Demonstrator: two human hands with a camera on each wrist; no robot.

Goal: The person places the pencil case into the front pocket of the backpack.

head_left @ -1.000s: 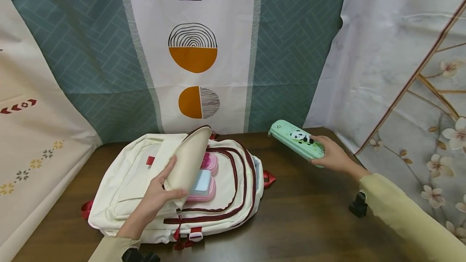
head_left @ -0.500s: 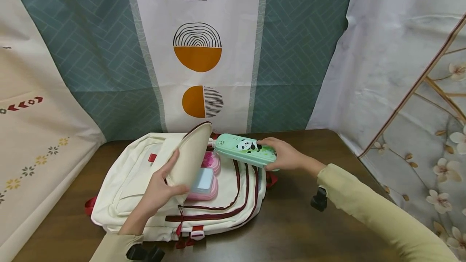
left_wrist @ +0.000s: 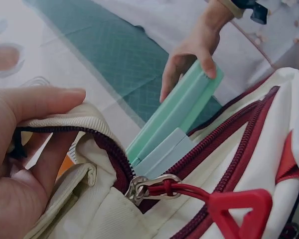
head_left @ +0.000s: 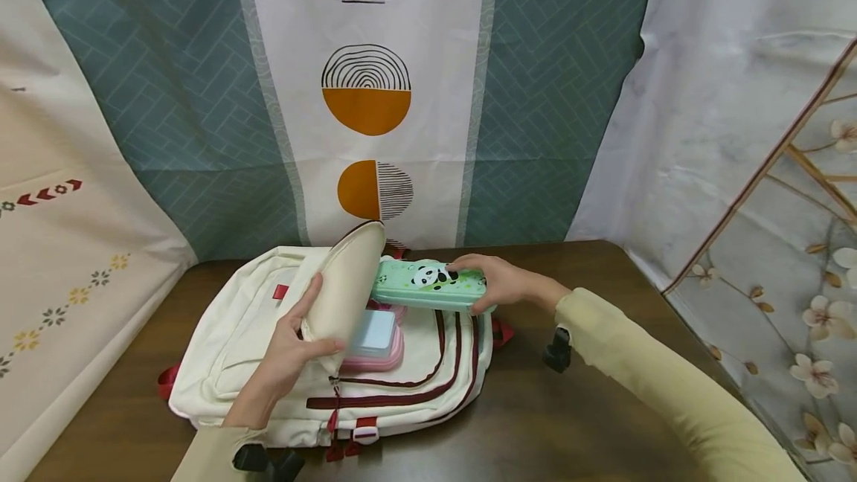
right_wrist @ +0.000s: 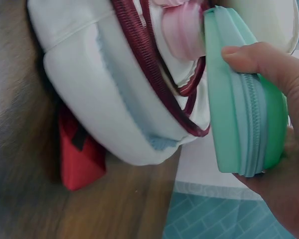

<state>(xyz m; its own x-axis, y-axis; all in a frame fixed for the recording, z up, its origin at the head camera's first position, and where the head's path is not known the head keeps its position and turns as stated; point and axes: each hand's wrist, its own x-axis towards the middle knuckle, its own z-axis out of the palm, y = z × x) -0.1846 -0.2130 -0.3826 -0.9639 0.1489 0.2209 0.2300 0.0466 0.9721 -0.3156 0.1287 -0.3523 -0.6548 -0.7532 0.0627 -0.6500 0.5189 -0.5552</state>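
A white backpack (head_left: 248,333) with dark red zips lies on the table, its pocket flap (head_left: 347,285) lifted. My left hand (head_left: 284,352) pinches the edge of that flap between thumb and fingers. My right hand (head_left: 502,283) grips one end of a mint-green pencil case (head_left: 428,285) with a panda on it. The case's far end reaches behind the raised flap at the pocket mouth. Inside the pocket lie a pink case (head_left: 384,360) and a light blue box (head_left: 375,333). In the right wrist view the zipped side of the pencil case (right_wrist: 241,114) faces the camera.
The brown wooden table (head_left: 535,407) extends right and in front of the backpack. A patterned cloth (head_left: 428,95) hangs behind it. A red zip pull (left_wrist: 241,211) dangles at the pocket's corner, and a red strap tab (head_left: 502,333) sticks out on the right.
My right hand has carried the pencil case leftward from above the table's right side to the pocket mouth. My left hand keeps holding the flap up.
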